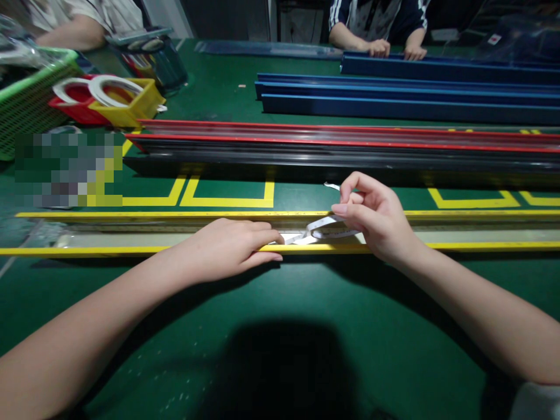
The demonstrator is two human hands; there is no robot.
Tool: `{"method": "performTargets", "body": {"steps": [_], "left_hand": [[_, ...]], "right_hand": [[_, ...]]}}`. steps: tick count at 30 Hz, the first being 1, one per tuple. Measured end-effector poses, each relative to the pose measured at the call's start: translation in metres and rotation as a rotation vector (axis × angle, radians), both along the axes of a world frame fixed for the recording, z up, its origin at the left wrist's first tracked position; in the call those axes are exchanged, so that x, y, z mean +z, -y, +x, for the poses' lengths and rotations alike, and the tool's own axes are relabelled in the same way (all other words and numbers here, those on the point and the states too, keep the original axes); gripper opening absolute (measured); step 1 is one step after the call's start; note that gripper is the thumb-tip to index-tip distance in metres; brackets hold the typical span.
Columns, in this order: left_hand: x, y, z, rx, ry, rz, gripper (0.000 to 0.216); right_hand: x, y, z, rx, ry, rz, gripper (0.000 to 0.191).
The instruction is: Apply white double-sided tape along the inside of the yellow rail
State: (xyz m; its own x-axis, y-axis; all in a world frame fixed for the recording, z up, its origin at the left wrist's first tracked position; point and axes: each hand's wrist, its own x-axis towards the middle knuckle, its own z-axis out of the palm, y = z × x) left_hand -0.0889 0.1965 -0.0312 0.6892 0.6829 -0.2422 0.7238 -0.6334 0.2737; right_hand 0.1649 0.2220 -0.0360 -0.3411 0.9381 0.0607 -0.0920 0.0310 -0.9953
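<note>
A long yellow-edged rail (131, 233) with a pale inner strip lies across the green table in front of me. My left hand (231, 248) rests palm down on it, fingers stretched flat and pressing on the strip. Just to the right, my right hand (376, 219) pinches a thin white tape strip (321, 230) between thumb and fingers, and lifts it off the rail. The tape runs from my right fingers down to the tips of my left fingers.
Red and black rails (350, 143) lie behind the yellow one, blue rails (394, 96) farther back. A yellow bin (131, 108) and a red bin hold tape rolls at left, beside a green basket (26, 99). Other people's hands (396, 49) rest at the far edge.
</note>
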Motion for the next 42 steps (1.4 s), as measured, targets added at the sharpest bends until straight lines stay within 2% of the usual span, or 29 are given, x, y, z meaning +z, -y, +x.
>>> {"method": "performTargets", "body": {"steps": [28, 36, 42], "left_hand": [[0.0013, 0.0006, 0.001, 0.035, -0.026, -0.023, 0.04], [0.0012, 0.0, 0.0004, 0.046, -0.02, -0.038, 0.043], [0.0007, -0.0002, -0.0007, 0.07, -0.007, -0.07, 0.045]], "right_hand": [[0.0005, 0.0012, -0.0005, 0.02, -0.029, -0.021, 0.02], [-0.0006, 0.0021, 0.002, 0.032, -0.041, 0.029, 0.02], [-0.0001, 0.0055, 0.0068, 0.095, -0.037, 0.097, 0.021]]}}
